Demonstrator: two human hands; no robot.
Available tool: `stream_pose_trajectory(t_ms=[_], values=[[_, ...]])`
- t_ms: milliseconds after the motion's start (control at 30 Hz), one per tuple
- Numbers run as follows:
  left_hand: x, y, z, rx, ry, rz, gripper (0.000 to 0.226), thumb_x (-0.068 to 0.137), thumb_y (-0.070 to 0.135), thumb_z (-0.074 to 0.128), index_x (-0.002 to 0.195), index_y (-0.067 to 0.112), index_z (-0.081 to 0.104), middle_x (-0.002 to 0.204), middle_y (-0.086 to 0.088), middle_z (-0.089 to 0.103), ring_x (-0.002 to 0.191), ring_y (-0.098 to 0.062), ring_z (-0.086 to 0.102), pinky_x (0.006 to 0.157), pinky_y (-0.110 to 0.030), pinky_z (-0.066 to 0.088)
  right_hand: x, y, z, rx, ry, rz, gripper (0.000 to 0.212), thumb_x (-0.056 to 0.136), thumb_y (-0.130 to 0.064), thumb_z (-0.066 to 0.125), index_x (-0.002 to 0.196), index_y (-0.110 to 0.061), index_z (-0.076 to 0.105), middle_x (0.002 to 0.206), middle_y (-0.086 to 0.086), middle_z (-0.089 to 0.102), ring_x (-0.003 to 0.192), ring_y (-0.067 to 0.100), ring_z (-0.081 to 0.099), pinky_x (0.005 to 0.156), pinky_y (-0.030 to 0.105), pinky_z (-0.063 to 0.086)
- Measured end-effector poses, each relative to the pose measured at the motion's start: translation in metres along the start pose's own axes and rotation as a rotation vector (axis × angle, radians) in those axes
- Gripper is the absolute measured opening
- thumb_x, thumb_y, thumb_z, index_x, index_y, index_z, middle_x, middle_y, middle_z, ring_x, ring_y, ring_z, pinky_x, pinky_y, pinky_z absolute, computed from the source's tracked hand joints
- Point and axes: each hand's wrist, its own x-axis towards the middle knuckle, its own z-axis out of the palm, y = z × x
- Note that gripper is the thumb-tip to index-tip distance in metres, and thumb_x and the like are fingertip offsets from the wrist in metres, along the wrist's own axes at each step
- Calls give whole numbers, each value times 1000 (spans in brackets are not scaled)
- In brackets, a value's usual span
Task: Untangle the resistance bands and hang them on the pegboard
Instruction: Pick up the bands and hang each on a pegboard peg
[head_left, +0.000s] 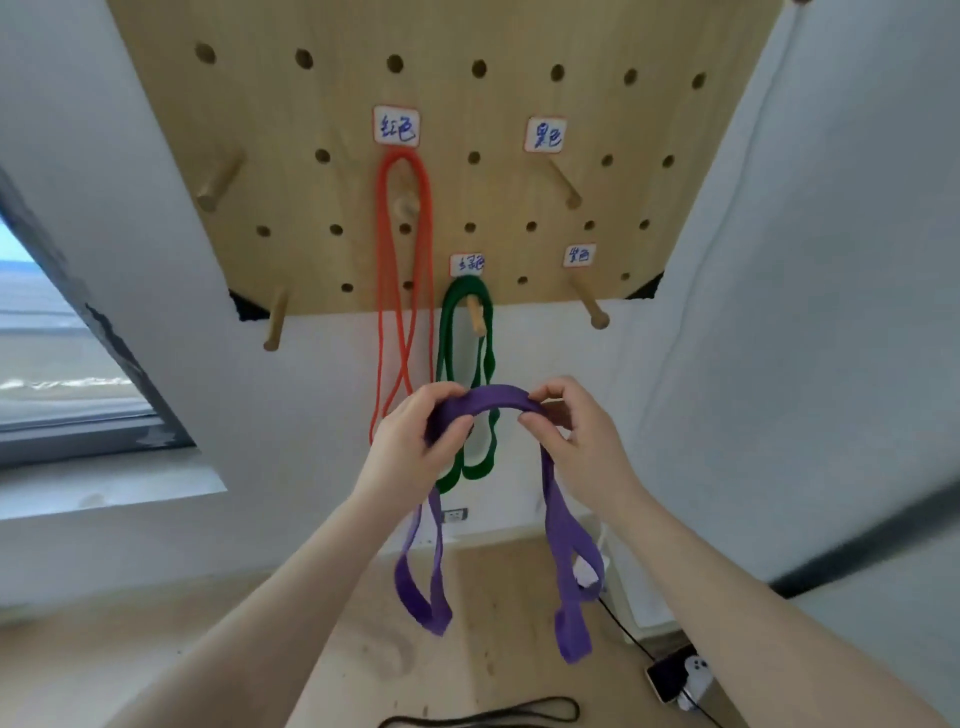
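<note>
Hands meet in the middle of the head view, raised in front of the wall below the pegboard (291, 171). The left hand (410, 447) has its fingers and thumb curled round one end of an arch of the purple band (485, 402), and the right hand (576, 436) pinches the other end of that arch between thumb and fingertips, so the folded band bridges the gap between them. From under the left hand two purple loops hang down, and from under the right hand two more strands drop lower, ending in a folded loop.

Just behind the hands, and partly hidden by the left one, hangs the green band (467, 364), looped over a wooden peg (477, 317) straight above the gap between the hands. Above and beyond the left hand the red band (405, 249) hangs from a higher peg, its strands crossing near the left knuckles. Above the right hand a bare peg (589, 306) juts from the board under a small handwritten label (579, 255); another bare peg sits higher still. Below both forearms, on the wooden floor (363, 649), lies a thin black band (483, 719) at the bottom edge. Below the right forearm a phone (667, 675) and a white charger rest on the floor. Far out beyond the left arm is a window (52, 332).
</note>
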Motion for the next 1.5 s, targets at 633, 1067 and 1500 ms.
stream_pose_trajectory(t_ms=[633, 1067, 1500], values=[[194, 52, 150, -66, 188, -224, 23, 93, 19, 52, 116, 24, 55, 105, 11, 60, 98, -4, 55, 85, -17, 41, 177, 108, -125, 87, 79, -56, 16, 94, -16, 52, 110, -17, 54, 96, -12, 57, 87, -1, 54, 77, 8, 41], [234, 10, 183, 346, 219, -361, 33, 97, 20, 44, 128, 17, 54, 120, -10, 59, 108, -25, 54, 82, -27, 37, 212, 171, -96, -518, 150, -206, 16, 84, -22, 63, 97, -14, 65, 111, 13, 58, 90, 33, 58, 73, 36, 47], [207, 13, 179, 160, 151, -423, 43, 96, 18, 48, 138, 18, 41, 132, -2, 49, 119, -18, 47, 96, -24, 34, 183, 167, -92, -133, 69, 125, 38, 90, -25, 59, 124, -14, 46, 121, 3, 52, 93, 24, 59, 76, 34, 47]])
